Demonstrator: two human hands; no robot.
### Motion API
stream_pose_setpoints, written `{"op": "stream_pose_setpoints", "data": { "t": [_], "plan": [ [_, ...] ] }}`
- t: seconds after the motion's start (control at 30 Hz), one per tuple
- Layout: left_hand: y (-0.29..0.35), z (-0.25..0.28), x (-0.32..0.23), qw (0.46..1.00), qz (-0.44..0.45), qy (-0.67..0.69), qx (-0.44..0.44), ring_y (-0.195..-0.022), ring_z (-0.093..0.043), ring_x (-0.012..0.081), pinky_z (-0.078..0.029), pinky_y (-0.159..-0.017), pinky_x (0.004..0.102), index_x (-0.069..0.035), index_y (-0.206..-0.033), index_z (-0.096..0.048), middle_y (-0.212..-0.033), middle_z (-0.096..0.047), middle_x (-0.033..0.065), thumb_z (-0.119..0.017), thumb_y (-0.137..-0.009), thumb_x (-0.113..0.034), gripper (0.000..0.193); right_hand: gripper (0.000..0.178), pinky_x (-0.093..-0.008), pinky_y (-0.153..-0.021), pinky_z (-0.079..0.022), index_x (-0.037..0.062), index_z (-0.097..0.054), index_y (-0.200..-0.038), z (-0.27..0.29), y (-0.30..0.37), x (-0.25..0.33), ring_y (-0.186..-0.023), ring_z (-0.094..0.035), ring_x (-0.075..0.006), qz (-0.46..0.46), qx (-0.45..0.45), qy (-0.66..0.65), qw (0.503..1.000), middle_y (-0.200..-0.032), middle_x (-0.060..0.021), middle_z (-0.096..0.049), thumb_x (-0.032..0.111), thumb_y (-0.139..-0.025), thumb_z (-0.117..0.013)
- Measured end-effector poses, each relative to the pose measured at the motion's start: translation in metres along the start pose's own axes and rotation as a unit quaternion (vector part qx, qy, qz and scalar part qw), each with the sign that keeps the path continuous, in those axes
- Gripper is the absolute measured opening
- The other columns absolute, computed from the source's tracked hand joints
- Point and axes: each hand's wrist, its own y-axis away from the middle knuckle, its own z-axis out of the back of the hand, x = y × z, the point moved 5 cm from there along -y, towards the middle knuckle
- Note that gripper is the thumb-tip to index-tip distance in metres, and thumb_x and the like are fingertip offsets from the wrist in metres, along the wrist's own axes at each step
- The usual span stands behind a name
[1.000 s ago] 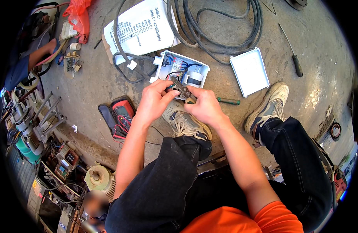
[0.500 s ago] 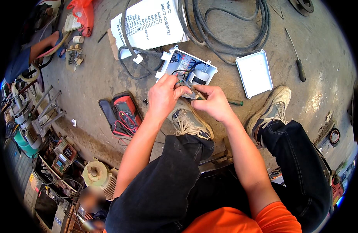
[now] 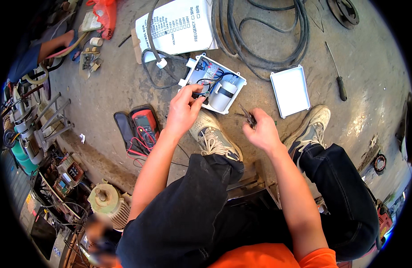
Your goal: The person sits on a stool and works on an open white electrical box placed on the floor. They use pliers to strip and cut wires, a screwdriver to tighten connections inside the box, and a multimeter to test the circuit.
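Note:
An open white control box [image 3: 240, 77] lies on the floor in front of me, with wires, a terminal block [image 3: 211, 70] and a grey cylindrical capacitor [image 3: 223, 95] inside. My left hand [image 3: 183, 111] is at the box's near left corner, thumb and fingers closed on dark wires [image 3: 198, 94]; the fingertips partly hide them. Right of the box and apart from it, my right hand [image 3: 264, 129] grips pliers [image 3: 249, 117], their jaws pointing up and left. The palm hides most of the handles.
A white lid [image 3: 290, 91] lies to the right, beside a screwdriver [image 3: 341, 82]. Coiled black cable [image 3: 304, 35] and a printed carton [image 3: 179, 27] lie beyond the box. A red multimeter [image 3: 145, 123] is at the left, near a motor [image 3: 108, 201]. Another person's arm [image 3: 54, 47] shows far left.
My right hand has drawn the pliers away from my left hand, rightward and toward me. The left hand has stayed near the box corner, and the capacitor now shows fully.

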Motion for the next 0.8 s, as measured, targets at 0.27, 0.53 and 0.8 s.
{"op": "stream_pose_setpoints", "data": {
  "t": [0.27, 0.53, 0.8],
  "plan": [
    [-0.013, 0.011, -0.020, 0.968, -0.112, -0.224, -0.004, -0.085, -0.065, 0.0265, -0.053, -0.077, 0.0369, -0.007, -0.119, -0.062, -0.100, -0.074, 0.0054, -0.074, -0.083, -0.003, 0.039, 0.048, -0.0466, -0.085, -0.056, -0.0027, -0.066, -0.109, -0.022, 0.032, -0.019, -0.097, -0.068, -0.0364, -0.027, 0.059, 0.236, 0.970, -0.105, -0.0212, -0.066, 0.040, -0.087, -0.071],
    [-0.035, 0.057, 0.003, 0.989, -0.105, -0.082, -0.065, -0.119, -0.057, 0.0328, -0.043, -0.105, 0.0405, -0.004, -0.110, -0.068, -0.130, -0.058, 0.0166, -0.063, -0.086, 0.002, 0.026, 0.029, -0.0443, -0.080, -0.055, 0.0053, -0.072, -0.109, 0.002, -0.030, 0.038, -0.094, -0.068, -0.0332, 0.109, -0.106, -0.080, 0.985, -0.104, -0.0142, -0.068, 0.026, -0.089, -0.071],
    [-0.037, 0.037, -0.012, 0.951, -0.122, -0.266, 0.100, -0.143, -0.038, 0.0393, -0.030, -0.115, 0.0536, -0.019, -0.137, -0.054, -0.147, -0.047, 0.0160, -0.077, -0.076, -0.016, 0.066, 0.027, -0.0430, -0.096, -0.044, 0.0070, -0.074, -0.103, -0.021, -0.074, 0.118, -0.116, -0.053, -0.0311, 0.279, -0.104, 0.069, 0.952, -0.113, -0.0121, -0.061, 0.027, -0.084, -0.076]
  ]
}}
